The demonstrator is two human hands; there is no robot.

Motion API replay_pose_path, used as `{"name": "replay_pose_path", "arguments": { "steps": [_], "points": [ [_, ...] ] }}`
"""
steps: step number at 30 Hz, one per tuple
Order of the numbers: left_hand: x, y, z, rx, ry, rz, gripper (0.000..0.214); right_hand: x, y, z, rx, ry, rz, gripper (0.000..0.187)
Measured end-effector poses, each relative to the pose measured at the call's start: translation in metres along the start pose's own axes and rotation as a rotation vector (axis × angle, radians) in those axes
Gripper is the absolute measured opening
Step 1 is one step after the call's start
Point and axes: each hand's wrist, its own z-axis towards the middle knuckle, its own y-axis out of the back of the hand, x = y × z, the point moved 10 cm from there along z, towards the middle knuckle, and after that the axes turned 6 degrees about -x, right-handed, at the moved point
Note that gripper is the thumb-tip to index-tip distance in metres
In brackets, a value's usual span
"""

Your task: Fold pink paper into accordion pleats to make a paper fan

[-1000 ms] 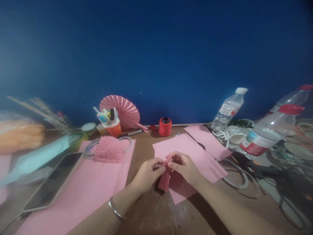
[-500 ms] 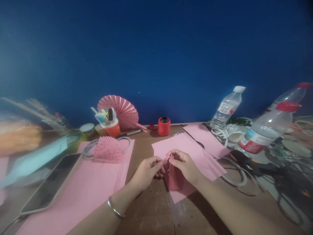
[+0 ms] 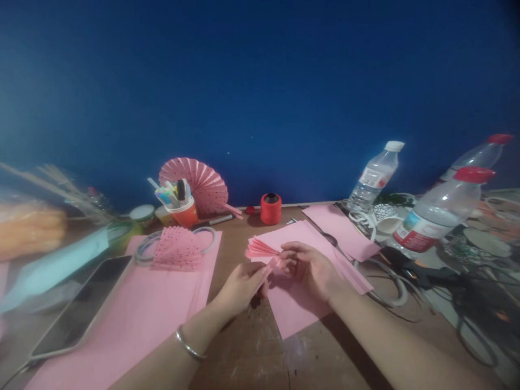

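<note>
My left hand [image 3: 242, 287] is closed, thumb on top, around a narrow folded strip of pink paper. A small pleated pink paper fan [image 3: 260, 248] spreads to the left just above that hand; its gathered end meets the strip near my right fingertips. My right hand [image 3: 306, 266] has loosely curved fingers with gaps between them, beside the gathered end. Whether its fingertips touch the paper is hard to make out. Beneath both lie flat sheets of pink paper [image 3: 298, 303] on the wooden table [image 3: 244, 346].
Left are a phone [image 3: 83, 303], a dotted pleated paper [image 3: 179, 250] and pink sheets [image 3: 150, 319]. Behind stand a cup of pens [image 3: 186, 212], a large pink paper fan [image 3: 203, 184] and a red round container [image 3: 271, 209]. Plastic bottles [image 3: 436, 216], scissors [image 3: 329, 238] and cables [image 3: 400, 290] are at right.
The pleated paper hung down below my fingers before; now it points up and left. My right hand has loosened from its pinch, its fingers further apart. My left hand keeps its hold.
</note>
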Motion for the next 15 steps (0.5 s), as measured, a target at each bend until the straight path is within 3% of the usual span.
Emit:
{"name": "replay_pose_path", "arguments": {
  "steps": [4,7,11,15],
  "points": [
    [-0.007,0.001,0.000,-0.018,-0.060,0.031,0.040,0.013,-0.006,-0.005,-0.062,0.190,-0.392,0.038],
    [-0.010,0.002,0.000,-0.041,-0.091,0.083,0.040,0.016,-0.009,-0.010,-0.102,0.251,-0.546,0.033],
    [0.000,-0.004,-0.001,0.018,-0.014,0.072,0.041,0.015,0.000,-0.008,-0.165,0.234,-0.520,0.021],
    [0.001,-0.009,-0.001,0.058,-0.004,-0.008,0.037,0.000,0.026,-0.002,-0.322,0.091,-0.333,0.031]
  ]
}}
